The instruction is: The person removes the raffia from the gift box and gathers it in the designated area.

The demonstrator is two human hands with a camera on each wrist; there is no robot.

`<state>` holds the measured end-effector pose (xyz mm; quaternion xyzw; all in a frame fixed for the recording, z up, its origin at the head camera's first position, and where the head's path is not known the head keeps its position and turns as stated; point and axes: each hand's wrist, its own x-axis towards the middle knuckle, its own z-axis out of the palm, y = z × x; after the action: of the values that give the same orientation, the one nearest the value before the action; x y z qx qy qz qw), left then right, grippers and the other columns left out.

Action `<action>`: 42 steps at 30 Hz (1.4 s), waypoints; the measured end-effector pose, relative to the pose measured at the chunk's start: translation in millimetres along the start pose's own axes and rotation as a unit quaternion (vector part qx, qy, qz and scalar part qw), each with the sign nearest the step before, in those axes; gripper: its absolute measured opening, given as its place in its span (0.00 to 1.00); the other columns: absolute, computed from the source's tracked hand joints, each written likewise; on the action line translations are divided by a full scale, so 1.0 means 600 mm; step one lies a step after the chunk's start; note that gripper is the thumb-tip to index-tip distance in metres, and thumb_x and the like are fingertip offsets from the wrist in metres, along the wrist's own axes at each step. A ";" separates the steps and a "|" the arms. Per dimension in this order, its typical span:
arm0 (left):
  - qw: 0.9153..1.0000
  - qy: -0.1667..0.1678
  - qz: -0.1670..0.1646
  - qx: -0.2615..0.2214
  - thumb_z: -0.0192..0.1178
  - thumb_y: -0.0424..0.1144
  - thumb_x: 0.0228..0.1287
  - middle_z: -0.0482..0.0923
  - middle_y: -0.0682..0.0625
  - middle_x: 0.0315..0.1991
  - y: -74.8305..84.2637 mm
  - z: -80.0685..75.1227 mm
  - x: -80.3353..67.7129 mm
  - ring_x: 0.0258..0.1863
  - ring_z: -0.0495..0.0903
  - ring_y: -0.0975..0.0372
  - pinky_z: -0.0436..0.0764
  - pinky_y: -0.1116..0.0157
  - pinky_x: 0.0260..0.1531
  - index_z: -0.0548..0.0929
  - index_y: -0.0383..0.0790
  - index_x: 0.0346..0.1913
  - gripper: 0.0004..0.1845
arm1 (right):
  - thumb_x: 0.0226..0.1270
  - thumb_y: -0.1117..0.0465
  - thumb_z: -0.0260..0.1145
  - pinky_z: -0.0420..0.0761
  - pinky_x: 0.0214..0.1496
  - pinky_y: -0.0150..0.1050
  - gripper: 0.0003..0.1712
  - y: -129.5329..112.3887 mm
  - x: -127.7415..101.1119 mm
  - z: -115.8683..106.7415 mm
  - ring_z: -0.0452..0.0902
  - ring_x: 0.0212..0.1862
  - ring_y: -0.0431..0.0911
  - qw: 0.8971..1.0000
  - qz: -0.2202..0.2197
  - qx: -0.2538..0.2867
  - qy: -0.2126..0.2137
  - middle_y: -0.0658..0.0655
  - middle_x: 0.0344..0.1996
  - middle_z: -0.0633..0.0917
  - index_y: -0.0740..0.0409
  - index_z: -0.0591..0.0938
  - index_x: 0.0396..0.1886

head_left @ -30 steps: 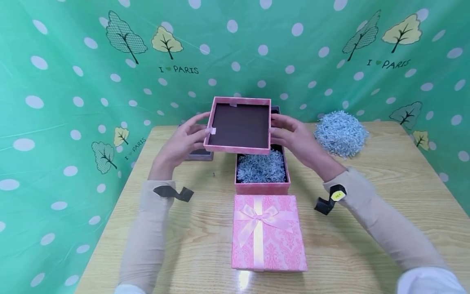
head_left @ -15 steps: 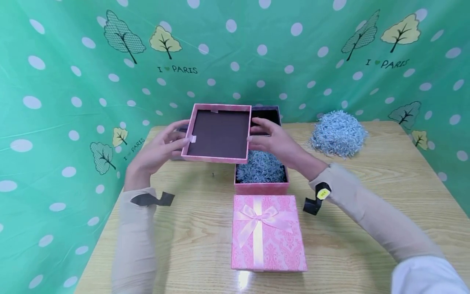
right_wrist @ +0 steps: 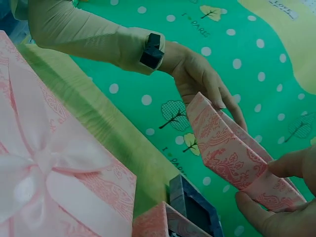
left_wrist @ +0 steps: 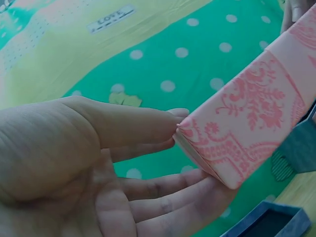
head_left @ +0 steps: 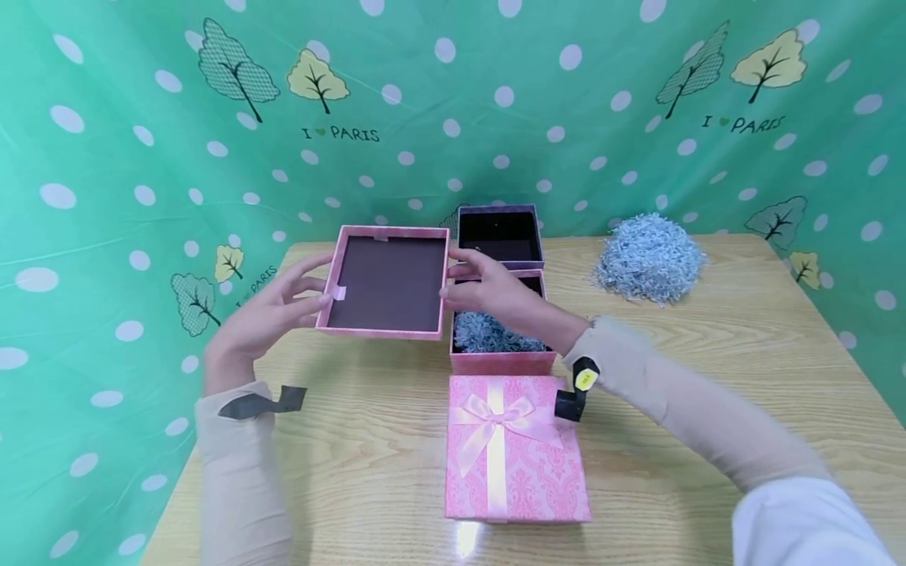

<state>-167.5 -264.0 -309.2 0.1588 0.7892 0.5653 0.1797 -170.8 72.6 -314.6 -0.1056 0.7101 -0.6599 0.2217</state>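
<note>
A square pink lid [head_left: 385, 283], dark inside, is held above the table with its hollow side toward the head camera. My left hand [head_left: 265, 314] grips its left side; in the left wrist view the thumb lies above its edge and the fingers beneath. My right hand [head_left: 495, 295] pinches the opposite side between thumb and fingers. Under and behind the right hand stands an open pink box [head_left: 502, 363] holding blue shredded paper [head_left: 495, 334], partly covered by that hand. In front of this box sits a closed pink gift box [head_left: 538, 479] with a ribbon bow.
An open dark blue box [head_left: 499, 228] stands behind the open pink one. Loose blue shredded paper [head_left: 651, 258] is heaped at the back right of the wooden table [head_left: 708, 377]. A green dotted cloth [head_left: 453, 94] hangs behind. The left wrist view shows a shallow blue tray-like piece [left_wrist: 271, 222].
Both hands have carried the pink lid left and down, away from over the open pink box. The dark blue box has come into view; the dark piece at back left is now hidden behind the lid.
</note>
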 end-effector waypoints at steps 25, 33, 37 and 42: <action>0.997 -0.020 -0.078 0.021 0.54 0.37 0.71 0.66 0.32 0.60 -0.073 -0.032 -0.069 0.50 0.80 0.62 0.84 0.61 0.47 0.49 0.45 0.76 0.36 | 0.63 0.70 0.61 0.79 0.56 0.40 0.40 0.048 0.059 0.106 0.76 0.51 0.50 0.991 0.092 -0.092 -0.030 0.66 0.57 0.73 0.64 0.56 0.72; 0.993 -0.025 -0.112 0.018 0.52 0.36 0.71 0.66 0.30 0.60 -0.091 -0.038 -0.083 0.50 0.80 0.62 0.83 0.61 0.48 0.49 0.43 0.75 0.35 | 0.61 0.77 0.59 0.78 0.61 0.49 0.34 0.057 0.071 0.128 0.77 0.52 0.53 0.989 0.115 -0.062 -0.074 0.68 0.54 0.76 0.68 0.63 0.67; 0.991 -0.029 -0.129 0.020 0.51 0.34 0.71 0.67 0.30 0.60 -0.099 -0.041 -0.088 0.50 0.80 0.60 0.83 0.59 0.49 0.48 0.41 0.75 0.35 | 0.59 0.80 0.57 0.79 0.59 0.48 0.31 0.062 0.080 0.138 0.79 0.50 0.52 0.987 0.124 -0.060 -0.086 0.68 0.54 0.78 0.70 0.66 0.65; 0.988 -0.027 -0.152 0.030 0.50 0.32 0.71 0.68 0.31 0.60 -0.107 -0.044 -0.090 0.51 0.79 0.61 0.82 0.57 0.50 0.48 0.41 0.75 0.34 | 0.55 0.81 0.57 0.84 0.48 0.38 0.29 0.068 0.088 0.146 0.78 0.39 0.45 0.983 0.125 -0.078 -0.106 0.65 0.49 0.80 0.70 0.72 0.60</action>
<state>-134.9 -330.6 -356.7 0.0572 0.8155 0.5032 0.2801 -171.9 -24.3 -366.9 -0.1024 0.7397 -0.5545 0.3673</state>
